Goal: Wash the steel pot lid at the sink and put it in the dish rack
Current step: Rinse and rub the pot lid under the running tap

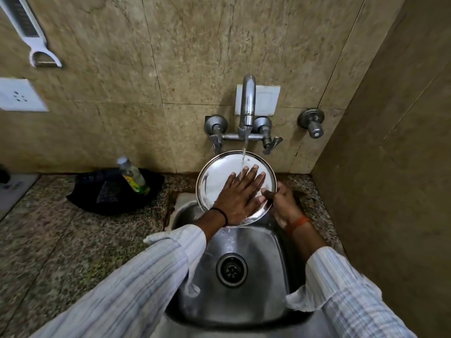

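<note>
A person's left hand point(238, 196) lies flat, fingers spread, on the face of the steel pot lid point(214, 178), while the right hand point(280, 203) grips the lid's right rim, thumb over the edge. The lid is held tilted above the back of the steel sink point(263, 259), under a running stream from the wall tap point(247, 106); its top edge sits just below the tap's two lever handles. To the left, on the speckled tabletop point(61, 235), a clear bottle point(133, 175) leans in a black tray point(112, 191). A side wall point(390, 167) closes in at the right; the basin below the lid, with its drain point(231, 269), is open.
</note>
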